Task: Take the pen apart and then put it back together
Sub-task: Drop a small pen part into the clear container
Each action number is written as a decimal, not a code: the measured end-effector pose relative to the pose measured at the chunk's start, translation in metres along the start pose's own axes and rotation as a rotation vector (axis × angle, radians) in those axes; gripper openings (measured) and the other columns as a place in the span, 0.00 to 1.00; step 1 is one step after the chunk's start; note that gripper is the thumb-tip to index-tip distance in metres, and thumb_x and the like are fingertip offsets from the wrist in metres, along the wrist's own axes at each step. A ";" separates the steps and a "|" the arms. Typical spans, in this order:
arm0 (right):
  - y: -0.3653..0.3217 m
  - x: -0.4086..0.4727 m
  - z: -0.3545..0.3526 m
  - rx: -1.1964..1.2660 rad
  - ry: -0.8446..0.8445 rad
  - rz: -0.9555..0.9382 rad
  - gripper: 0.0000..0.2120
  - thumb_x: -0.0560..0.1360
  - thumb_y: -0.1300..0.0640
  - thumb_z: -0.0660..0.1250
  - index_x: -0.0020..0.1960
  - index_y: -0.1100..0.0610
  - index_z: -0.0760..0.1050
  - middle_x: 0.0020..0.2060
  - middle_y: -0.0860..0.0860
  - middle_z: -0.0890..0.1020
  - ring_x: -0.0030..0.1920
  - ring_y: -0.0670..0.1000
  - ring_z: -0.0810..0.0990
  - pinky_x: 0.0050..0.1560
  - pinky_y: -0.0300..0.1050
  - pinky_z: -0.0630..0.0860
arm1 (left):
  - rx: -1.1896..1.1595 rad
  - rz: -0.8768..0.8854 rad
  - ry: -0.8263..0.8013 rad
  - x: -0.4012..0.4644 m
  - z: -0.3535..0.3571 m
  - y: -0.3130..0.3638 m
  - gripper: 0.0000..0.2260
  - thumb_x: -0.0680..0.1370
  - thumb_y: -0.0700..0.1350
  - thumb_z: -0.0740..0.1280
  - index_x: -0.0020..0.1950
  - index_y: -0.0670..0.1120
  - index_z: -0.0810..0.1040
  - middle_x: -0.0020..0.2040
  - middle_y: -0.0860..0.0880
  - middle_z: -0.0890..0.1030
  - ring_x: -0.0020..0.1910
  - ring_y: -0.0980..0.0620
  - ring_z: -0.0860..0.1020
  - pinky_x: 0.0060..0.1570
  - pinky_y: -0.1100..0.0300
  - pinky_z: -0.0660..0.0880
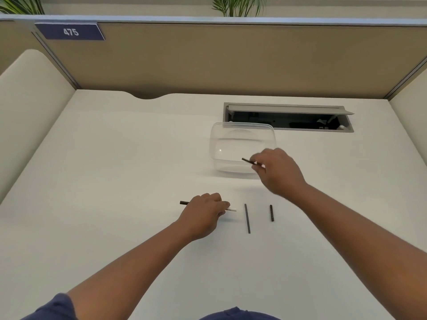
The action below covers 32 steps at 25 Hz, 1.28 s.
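Observation:
My left hand (204, 212) rests on the white desk, closed around a pen barrel (231, 209) whose dark end sticks out to the left and whose white end shows to the right. To its right, a thin dark refill (247, 218) lies on the desk. Further right lies a short dark pen piece (272, 213). My right hand (278, 170) is raised by the near right corner of a clear plastic container (240, 146), pinching a dark slender pen part (248, 161) that points left over the container.
A white desk (115, 181) with tan partition walls behind and at the sides. An open cable hatch (288, 117) sits in the desk behind the container. A sign reading 475 (70, 31) hangs on the partition.

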State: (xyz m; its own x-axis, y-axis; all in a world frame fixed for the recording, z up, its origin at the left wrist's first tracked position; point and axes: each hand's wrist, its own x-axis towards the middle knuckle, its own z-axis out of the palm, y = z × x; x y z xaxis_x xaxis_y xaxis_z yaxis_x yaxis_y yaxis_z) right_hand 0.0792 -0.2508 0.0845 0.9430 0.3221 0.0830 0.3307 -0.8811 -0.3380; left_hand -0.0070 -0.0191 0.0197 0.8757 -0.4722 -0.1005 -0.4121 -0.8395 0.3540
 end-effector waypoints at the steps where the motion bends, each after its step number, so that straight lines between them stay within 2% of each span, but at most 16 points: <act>1: 0.001 0.014 -0.002 -0.035 -0.003 -0.010 0.08 0.78 0.55 0.67 0.56 0.52 0.82 0.46 0.52 0.83 0.48 0.59 0.76 0.45 0.54 0.77 | -0.004 -0.003 -0.003 0.003 0.001 -0.002 0.13 0.83 0.43 0.60 0.64 0.51 0.79 0.51 0.49 0.80 0.44 0.43 0.75 0.42 0.51 0.72; 6: 0.004 0.082 0.005 -0.157 -0.111 0.003 0.07 0.78 0.54 0.66 0.51 0.51 0.83 0.44 0.52 0.83 0.49 0.59 0.78 0.40 0.49 0.75 | -0.039 -0.017 -0.003 0.014 0.005 -0.014 0.13 0.83 0.43 0.60 0.64 0.50 0.79 0.51 0.49 0.80 0.43 0.43 0.75 0.42 0.51 0.72; 9: 0.007 0.109 0.019 -0.215 -0.287 0.049 0.06 0.77 0.54 0.68 0.52 0.50 0.82 0.46 0.51 0.83 0.48 0.57 0.79 0.40 0.48 0.76 | -0.060 -0.033 -0.017 0.020 0.007 -0.020 0.14 0.83 0.42 0.60 0.64 0.50 0.80 0.50 0.49 0.80 0.43 0.43 0.75 0.43 0.50 0.73; 12: 0.010 0.121 0.033 -0.290 -0.455 0.059 0.05 0.74 0.58 0.70 0.45 0.48 0.79 0.45 0.51 0.81 0.45 0.56 0.80 0.37 0.45 0.70 | -0.075 -0.038 -0.029 0.024 0.009 -0.023 0.14 0.82 0.41 0.60 0.64 0.50 0.80 0.50 0.48 0.80 0.44 0.42 0.75 0.43 0.49 0.73; 16: 0.017 0.126 0.047 -0.263 -0.541 0.072 0.08 0.72 0.57 0.72 0.41 0.46 0.76 0.44 0.49 0.80 0.44 0.54 0.78 0.36 0.44 0.69 | -0.107 -0.043 -0.035 0.027 0.012 -0.026 0.15 0.82 0.41 0.60 0.65 0.50 0.80 0.51 0.49 0.81 0.44 0.43 0.75 0.43 0.50 0.72; 22: 0.022 0.130 0.059 -0.220 -0.550 0.096 0.10 0.70 0.54 0.75 0.37 0.45 0.75 0.42 0.48 0.81 0.43 0.54 0.79 0.37 0.44 0.69 | -0.122 -0.055 -0.055 0.030 0.014 -0.025 0.14 0.82 0.40 0.60 0.63 0.49 0.81 0.50 0.48 0.81 0.44 0.42 0.75 0.43 0.49 0.73; 27: 0.025 0.129 0.056 -0.176 -0.524 0.110 0.05 0.71 0.55 0.73 0.41 0.47 0.79 0.44 0.48 0.83 0.44 0.54 0.80 0.38 0.44 0.70 | -0.121 -0.056 -0.056 0.029 0.012 -0.025 0.14 0.81 0.40 0.61 0.63 0.49 0.81 0.51 0.48 0.81 0.44 0.42 0.75 0.43 0.49 0.73; 32: 0.012 0.122 0.033 -0.041 -0.328 0.120 0.03 0.73 0.54 0.72 0.47 0.49 0.82 0.46 0.49 0.84 0.48 0.54 0.80 0.44 0.48 0.78 | -0.103 -0.057 -0.051 0.028 0.006 -0.023 0.14 0.81 0.40 0.61 0.62 0.49 0.81 0.50 0.49 0.81 0.44 0.42 0.76 0.43 0.49 0.73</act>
State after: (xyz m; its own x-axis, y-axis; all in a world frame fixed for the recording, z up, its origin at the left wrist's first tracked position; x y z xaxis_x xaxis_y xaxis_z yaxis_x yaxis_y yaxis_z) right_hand 0.1968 -0.2113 0.0597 0.9159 0.3038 -0.2624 0.2259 -0.9303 -0.2889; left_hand 0.0254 -0.0144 0.0034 0.8822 -0.4393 -0.1694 -0.3313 -0.8349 0.4396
